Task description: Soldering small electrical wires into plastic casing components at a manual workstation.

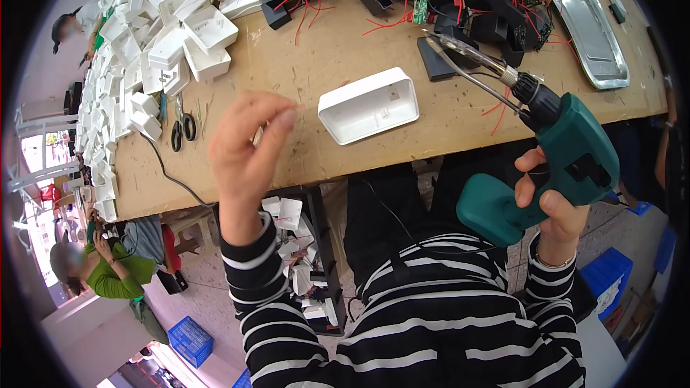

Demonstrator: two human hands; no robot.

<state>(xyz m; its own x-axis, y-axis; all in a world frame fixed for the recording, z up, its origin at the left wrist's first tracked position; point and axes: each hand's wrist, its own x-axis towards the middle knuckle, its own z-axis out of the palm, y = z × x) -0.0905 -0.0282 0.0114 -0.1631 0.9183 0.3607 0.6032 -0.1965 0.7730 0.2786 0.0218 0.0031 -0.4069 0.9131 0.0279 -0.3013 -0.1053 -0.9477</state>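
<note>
My right hand [560, 212] grips a green soldering gun [578, 140] by its handle, fingers at the trigger. The gun's metal tip and thin side tube point up and left over the table, apart from the white box. An open white plastic box [345, 104] lies on the table between my hands, its hollow facing me, with small fittings inside. Left of that box, my left hand [244, 144] is raised with thumb and fingers pinched together. A small metal piece [259, 134] shows between its fingers; its exact kind is hard to make out.
White plastic casings [162, 21] are heaped at the left, with black-handled scissors [183, 128] beside them. Black parts with red wires [460, 0] pile up at the back. A metal tray [593, 29] lies far right. Below the table edge stands a bin [332, 273] of white pieces.
</note>
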